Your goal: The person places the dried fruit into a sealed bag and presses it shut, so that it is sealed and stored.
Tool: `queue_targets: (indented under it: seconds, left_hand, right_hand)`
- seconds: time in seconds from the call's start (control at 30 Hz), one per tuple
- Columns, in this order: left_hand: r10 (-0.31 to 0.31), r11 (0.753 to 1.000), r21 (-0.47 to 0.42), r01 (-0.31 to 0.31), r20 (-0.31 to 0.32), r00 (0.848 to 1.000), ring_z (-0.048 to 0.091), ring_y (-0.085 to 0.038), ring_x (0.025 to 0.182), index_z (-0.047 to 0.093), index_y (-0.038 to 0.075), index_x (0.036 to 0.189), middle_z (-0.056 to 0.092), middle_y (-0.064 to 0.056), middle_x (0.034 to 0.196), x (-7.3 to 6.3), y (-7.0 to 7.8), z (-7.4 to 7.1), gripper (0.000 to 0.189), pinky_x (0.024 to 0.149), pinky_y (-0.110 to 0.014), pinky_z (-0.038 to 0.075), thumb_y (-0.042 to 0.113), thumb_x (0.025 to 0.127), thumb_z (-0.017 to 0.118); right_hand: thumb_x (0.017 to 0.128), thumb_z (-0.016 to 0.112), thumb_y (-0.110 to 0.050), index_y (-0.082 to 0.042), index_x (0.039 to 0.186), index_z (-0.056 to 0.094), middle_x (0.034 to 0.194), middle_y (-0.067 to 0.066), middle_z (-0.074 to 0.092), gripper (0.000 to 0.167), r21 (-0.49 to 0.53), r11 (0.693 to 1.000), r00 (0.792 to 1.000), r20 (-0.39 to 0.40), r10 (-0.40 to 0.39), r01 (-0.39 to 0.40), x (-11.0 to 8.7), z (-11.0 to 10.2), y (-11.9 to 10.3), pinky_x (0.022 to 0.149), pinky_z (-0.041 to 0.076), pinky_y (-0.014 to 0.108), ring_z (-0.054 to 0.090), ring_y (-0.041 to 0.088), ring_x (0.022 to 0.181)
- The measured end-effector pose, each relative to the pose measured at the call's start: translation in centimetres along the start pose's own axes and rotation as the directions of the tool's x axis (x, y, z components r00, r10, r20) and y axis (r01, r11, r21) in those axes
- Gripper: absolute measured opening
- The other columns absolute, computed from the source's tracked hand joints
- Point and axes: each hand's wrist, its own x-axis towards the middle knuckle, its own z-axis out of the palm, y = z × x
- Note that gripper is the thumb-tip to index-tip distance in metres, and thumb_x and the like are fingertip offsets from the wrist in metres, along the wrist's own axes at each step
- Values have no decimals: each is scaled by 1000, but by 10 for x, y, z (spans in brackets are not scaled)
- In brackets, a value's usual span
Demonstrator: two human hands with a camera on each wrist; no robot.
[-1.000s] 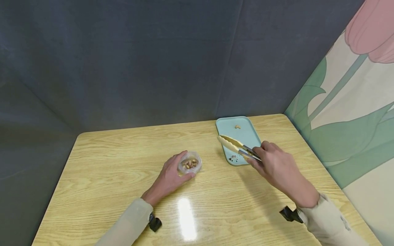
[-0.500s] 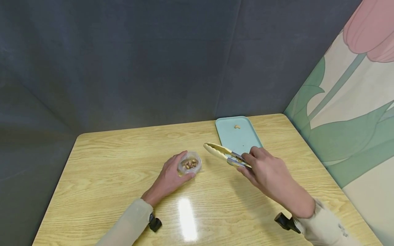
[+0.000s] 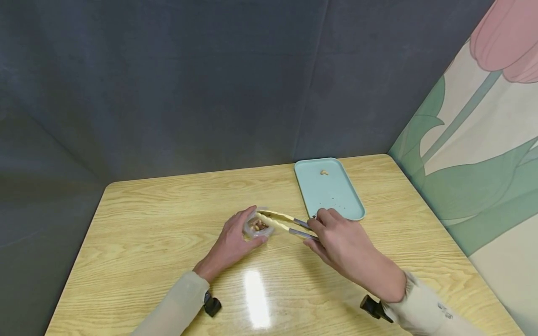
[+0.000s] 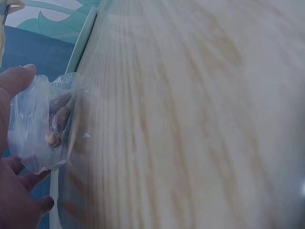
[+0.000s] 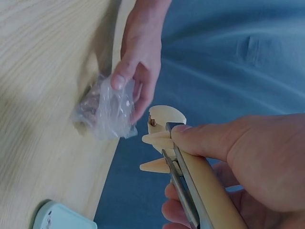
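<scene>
My left hand (image 3: 230,241) holds a clear plastic bag (image 4: 29,125) upright on the table, its thumb and fingers curved round the sides. Several brown nuts (image 3: 259,226) lie inside the bag, seen through its open mouth. My right hand (image 3: 346,249) grips metal tongs (image 3: 299,233) with cream scalloped tips. In the head view those tips overlap the far side of the bag's mouth. A small brown bit (image 5: 152,122) shows between the tips in the right wrist view.
A pale blue tray (image 3: 329,189) stands at the table's back right. One cashew (image 3: 324,172) lies near its far end, with dark crumbs toward its near end. A dark curtain (image 3: 201,84) hangs behind the wooden table (image 3: 168,210), and a flower-patterned wall is on the right.
My right hand has carried the tongs left, from over the tray to over the bag's mouth. The left hand and bag have stayed in place.
</scene>
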Motion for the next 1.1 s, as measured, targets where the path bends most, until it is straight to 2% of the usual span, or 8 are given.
queue_targets:
  seconds: [0.4,0.9,1.1]
  left_hand:
    - [-1,1000,-8,1,8,1000,36,-40,159,35,27,168,44,-6,168,0,0,0,88,125,-65,35,46,95,81]
    - [3,1000,12,-3,-5,1000,38,-39,158,36,25,167,45,-7,167,1,-1,0,88,126,-65,33,45,94,82]
    - [-6,1000,4,6,-3,1000,37,-39,158,36,27,167,45,-7,167,0,-1,0,88,126,-66,33,45,94,82]
  right_hand:
    - [83,93,-35,-11,93,72,81,0,55,33,-50,998,999,4,-32,32,5,6,-11,52,48,26,51,14,70]
    - [84,93,-36,-11,94,72,82,0,55,34,-45,999,1000,16,-25,26,6,8,-12,52,48,26,49,14,70]
    - [84,93,-36,-10,95,72,82,1,55,35,-40,999,1000,9,-24,24,6,8,-12,52,49,27,51,15,70]
